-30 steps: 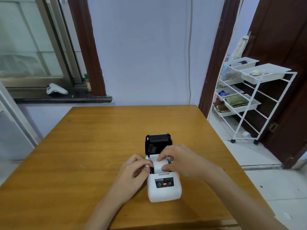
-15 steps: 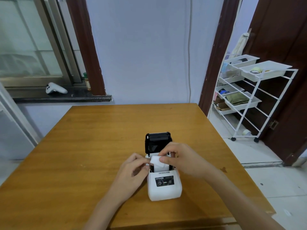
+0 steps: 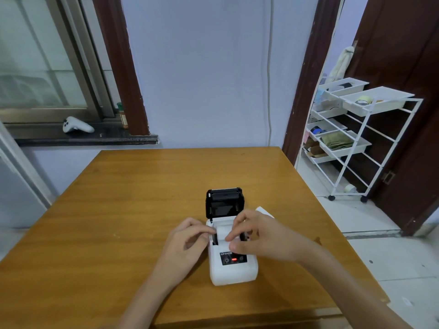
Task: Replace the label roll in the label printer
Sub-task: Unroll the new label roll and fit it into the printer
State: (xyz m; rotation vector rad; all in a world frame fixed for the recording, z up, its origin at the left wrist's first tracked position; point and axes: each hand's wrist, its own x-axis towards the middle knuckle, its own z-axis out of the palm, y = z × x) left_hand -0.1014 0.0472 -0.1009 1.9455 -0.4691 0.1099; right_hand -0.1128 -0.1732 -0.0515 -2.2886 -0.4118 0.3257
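Note:
A small white label printer stands on the wooden table, its black lid raised upright at the back. In the open bay lies a white label roll. My left hand is against the printer's left side, with its fingertips at the bay's edge. My right hand reaches over the bay from the right, thumb and forefinger pinched at the roll's front. It hides the bay's right half. A white paper corner shows behind this hand; whether it is held is unclear.
A white game controller and a small bottle lie on the window sill at the back left. A white wire trolley with trays stands on the floor to the right of the table, beside a dark door.
The roll, held lifted above the bay half a second ago, now lies down in it. My right hand has moved forward over it. A white paper corner has appeared behind that hand.

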